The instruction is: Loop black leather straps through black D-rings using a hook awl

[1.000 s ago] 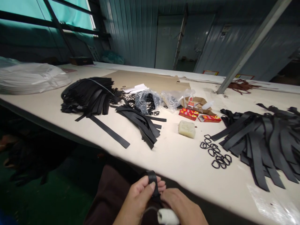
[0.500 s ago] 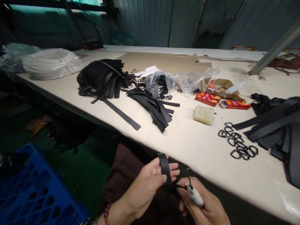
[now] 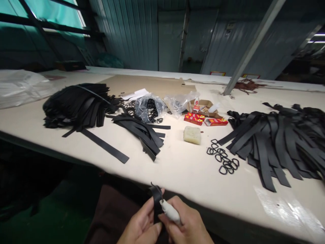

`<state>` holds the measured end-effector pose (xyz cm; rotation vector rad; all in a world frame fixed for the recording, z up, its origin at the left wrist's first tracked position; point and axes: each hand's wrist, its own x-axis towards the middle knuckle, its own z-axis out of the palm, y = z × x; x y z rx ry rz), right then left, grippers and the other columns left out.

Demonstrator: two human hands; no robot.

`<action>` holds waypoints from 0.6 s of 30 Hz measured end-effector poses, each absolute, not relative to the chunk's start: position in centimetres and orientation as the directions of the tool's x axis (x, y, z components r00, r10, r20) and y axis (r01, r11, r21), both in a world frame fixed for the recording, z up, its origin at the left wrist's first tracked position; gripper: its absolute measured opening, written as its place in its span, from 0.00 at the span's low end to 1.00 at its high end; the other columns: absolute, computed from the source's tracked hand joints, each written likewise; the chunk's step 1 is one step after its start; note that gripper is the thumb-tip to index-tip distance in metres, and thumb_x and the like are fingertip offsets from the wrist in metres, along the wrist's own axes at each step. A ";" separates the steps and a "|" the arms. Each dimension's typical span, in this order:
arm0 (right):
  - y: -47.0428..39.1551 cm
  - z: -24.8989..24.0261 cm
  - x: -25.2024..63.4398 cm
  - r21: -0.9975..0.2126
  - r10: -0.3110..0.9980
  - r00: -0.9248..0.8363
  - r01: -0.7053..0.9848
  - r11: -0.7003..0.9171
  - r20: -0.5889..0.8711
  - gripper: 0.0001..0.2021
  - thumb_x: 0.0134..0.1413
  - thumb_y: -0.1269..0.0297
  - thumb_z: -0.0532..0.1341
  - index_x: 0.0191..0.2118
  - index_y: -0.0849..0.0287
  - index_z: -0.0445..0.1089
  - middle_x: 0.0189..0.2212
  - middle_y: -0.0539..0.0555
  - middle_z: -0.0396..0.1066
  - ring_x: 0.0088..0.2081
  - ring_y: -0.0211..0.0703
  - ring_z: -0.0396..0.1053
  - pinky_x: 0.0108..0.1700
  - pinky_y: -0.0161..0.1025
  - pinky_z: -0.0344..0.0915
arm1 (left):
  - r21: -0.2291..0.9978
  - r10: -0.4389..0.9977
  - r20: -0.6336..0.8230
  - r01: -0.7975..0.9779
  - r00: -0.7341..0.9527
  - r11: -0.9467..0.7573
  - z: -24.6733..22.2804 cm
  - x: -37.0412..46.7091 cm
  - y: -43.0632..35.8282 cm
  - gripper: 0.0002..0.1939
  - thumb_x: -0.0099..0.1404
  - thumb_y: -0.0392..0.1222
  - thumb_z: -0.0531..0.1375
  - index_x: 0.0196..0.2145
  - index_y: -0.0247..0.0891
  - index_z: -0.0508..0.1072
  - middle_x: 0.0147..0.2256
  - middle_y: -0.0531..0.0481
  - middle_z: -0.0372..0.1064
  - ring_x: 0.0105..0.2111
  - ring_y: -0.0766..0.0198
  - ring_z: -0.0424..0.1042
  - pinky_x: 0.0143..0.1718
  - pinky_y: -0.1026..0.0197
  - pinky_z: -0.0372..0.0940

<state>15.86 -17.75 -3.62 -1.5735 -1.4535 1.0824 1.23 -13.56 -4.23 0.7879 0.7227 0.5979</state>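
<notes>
At the table's front edge my left hand [image 3: 144,222] is closed on a black strap [image 3: 156,196], which is bent into a loop above the fingers. Close beside it, my right hand [image 3: 188,218] grips a tool with a white wrapped handle [image 3: 170,211], which looks like a hooked awl. Its thin metal shaft reaches to the strap, and the tip is hard to make out there. On the table just beyond lie several black D-shaped rings [image 3: 223,157] and a pale yellowish block [image 3: 192,135].
Black straps lie in a tied bundle [image 3: 76,105], a small pile [image 3: 142,132] and a large heap [image 3: 276,139] on the table [image 3: 177,176]. Behind them are a plastic bag of rings [image 3: 149,108] and red boxes [image 3: 215,122]. A metal post [image 3: 251,51] rises at the back.
My hands have come together, and the tool in my right hand now meets the strap loop. The view has swung right, showing more of the strap heap.
</notes>
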 end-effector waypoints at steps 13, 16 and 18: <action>-16.7 1.5 17.8 -0.985 0.970 0.236 0.175 0.010 0.051 0.06 0.50 0.66 0.57 0.24 0.58 0.63 0.18 0.44 0.56 0.21 0.33 0.52 0.23 0.29 0.54 | 0.882 0.680 -0.243 -0.134 0.692 0.451 1.9 4.5 -10.6 0.20 0.55 0.37 0.63 0.46 0.47 0.72 0.45 0.50 0.72 0.46 0.57 0.68 0.50 0.57 0.59; -16.5 2.4 18.4 -0.992 0.967 0.245 0.115 0.045 0.072 0.08 0.52 0.62 0.58 0.25 0.57 0.64 0.19 0.44 0.58 0.20 0.33 0.57 0.22 0.28 0.56 | 0.929 0.662 -0.199 -0.075 0.723 0.362 3.5 5.4 -10.1 0.10 0.57 0.37 0.61 0.38 0.40 0.76 0.30 0.51 0.74 0.32 0.64 0.71 0.39 0.65 0.64; -16.3 1.6 18.4 -0.995 0.977 0.191 -0.045 -0.089 -0.096 0.10 0.52 0.59 0.58 0.26 0.57 0.62 0.18 0.44 0.60 0.19 0.34 0.61 0.20 0.30 0.59 | 0.904 0.611 -0.279 -0.013 0.741 0.428 2.9 5.8 -10.2 0.07 0.58 0.39 0.60 0.32 0.34 0.77 0.23 0.52 0.70 0.25 0.67 0.68 0.30 0.66 0.63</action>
